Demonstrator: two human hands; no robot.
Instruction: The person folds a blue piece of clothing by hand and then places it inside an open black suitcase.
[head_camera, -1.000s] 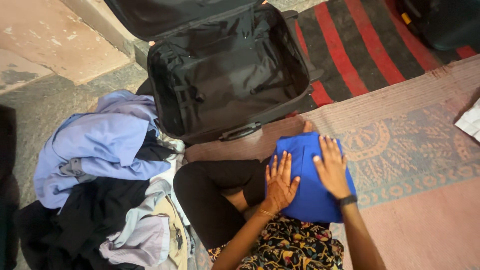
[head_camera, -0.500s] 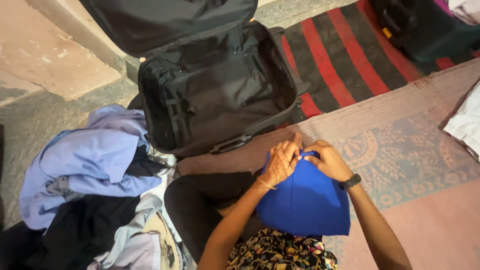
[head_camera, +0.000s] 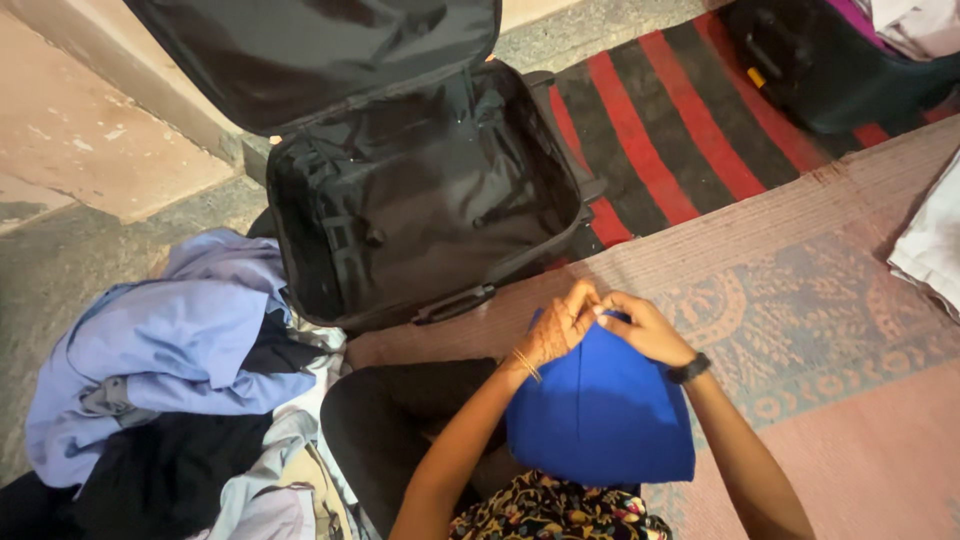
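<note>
A folded bright blue garment (head_camera: 600, 415) rests on the patterned mat in front of my knees. My left hand (head_camera: 556, 326) and my right hand (head_camera: 637, 324) meet at its far edge, fingers pinched on the cloth there. A black watch sits on my right wrist and a thin bangle on my left. Just beyond the hands stands an open black suitcase (head_camera: 420, 190), its lid raised and its inside bare.
A heap of light blue, black and pale clothes (head_camera: 170, 380) lies at the left by my black-clad leg. A red and black striped rug (head_camera: 680, 120) lies behind the pink patterned mat (head_camera: 800, 300). A dark bag (head_camera: 840, 60) and white cloth (head_camera: 930, 240) sit at the right.
My hands went from lying flat on the blue garment to gripping its far edge together. The view has shifted a little, so the suitcase appears higher and farther left.
</note>
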